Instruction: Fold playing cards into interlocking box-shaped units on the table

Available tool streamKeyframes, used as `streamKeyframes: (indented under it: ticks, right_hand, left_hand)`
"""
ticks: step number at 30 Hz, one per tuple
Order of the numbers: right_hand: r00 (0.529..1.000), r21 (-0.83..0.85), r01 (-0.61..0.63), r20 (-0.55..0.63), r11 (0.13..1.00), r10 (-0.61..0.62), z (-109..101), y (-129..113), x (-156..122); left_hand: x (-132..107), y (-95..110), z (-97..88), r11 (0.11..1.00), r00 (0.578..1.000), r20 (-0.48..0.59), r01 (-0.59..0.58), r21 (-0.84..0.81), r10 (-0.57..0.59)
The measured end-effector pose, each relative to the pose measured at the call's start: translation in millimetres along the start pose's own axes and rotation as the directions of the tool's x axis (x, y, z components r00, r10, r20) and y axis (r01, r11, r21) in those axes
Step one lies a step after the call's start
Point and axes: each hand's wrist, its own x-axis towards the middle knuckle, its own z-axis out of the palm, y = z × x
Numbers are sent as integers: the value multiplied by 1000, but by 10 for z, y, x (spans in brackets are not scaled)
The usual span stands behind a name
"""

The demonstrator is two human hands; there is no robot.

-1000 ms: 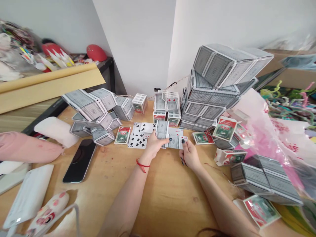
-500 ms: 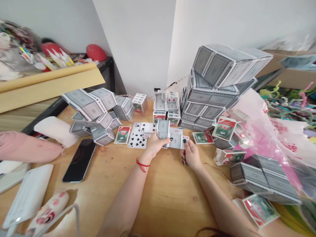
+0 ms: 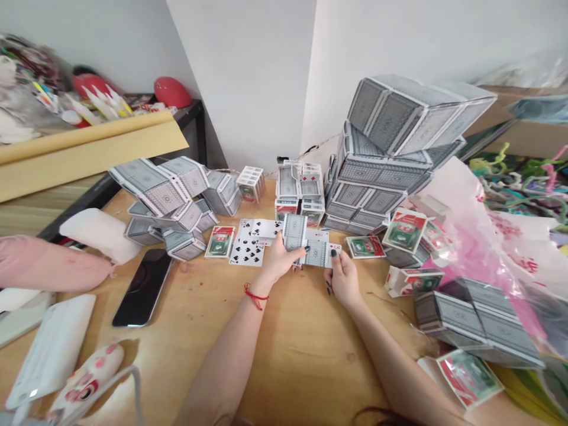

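Pinching an upright patterned card [image 3: 294,228] under its thumb, the left hand [image 3: 280,259] is positioned above the worktop [image 3: 302,343] toward the far edge, while the right hand [image 3: 345,278] pinches the outer end of a sideways card [image 3: 316,252] between thumb and finger. Judging by the layout, work appears part done: a tall card tower [image 3: 380,169] stands built near the far edge on the right, and a lower card stack [image 3: 165,196] stands near the left edge. Face-up cards [image 3: 247,252] beside the left hand lie flat, unassembled; whether the held cards are joined cannot be told.

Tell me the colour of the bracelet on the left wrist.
The bracelet is red; the head view shows it.
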Motion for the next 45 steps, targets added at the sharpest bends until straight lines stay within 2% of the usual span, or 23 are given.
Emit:
streamKeyframes:
  ticks: [6, 12, 20, 24, 28, 34, 45]
  right_hand:
    - [1000, -3, 13, -18, 1000, -13, 10, 7, 5]
    - [1000, -4, -11, -1, 1000, 11, 29, -9, 2]
    - [998, 7, -26, 48, 1000, 26, 10, -5, 22]
    - [999, 40, -18, -28, 999, 19, -2, 14, 19]
    - [995, -1, -13, -103, 1000, 13, -26, 61, 32]
    - [995, -49, -25, -102, 998, 20, -52, 114, 53]
    - [994, -92, -10, -110, 996, 0, -55, 136, 68]
  left_hand:
    - [-26, 46, 19, 1000, 1000, 6, -3, -19, 3]
    - [-61, 80, 34, 1000, 1000, 1, 24, -14, -24]
    - [-68, 100, 53, 1000, 1000, -20, -6, 7, 6]
    - [-50, 78, 60, 1000, 999, -37, 4, 29, -3]
    - [-35, 56, 47, 999, 998, -52, -24, 26, 25]
    - [-57, 94, 38, 999, 999, -24, -24, 36, 24]
    - [-89, 169, 76, 998, 999, -42, -20, 64, 22]
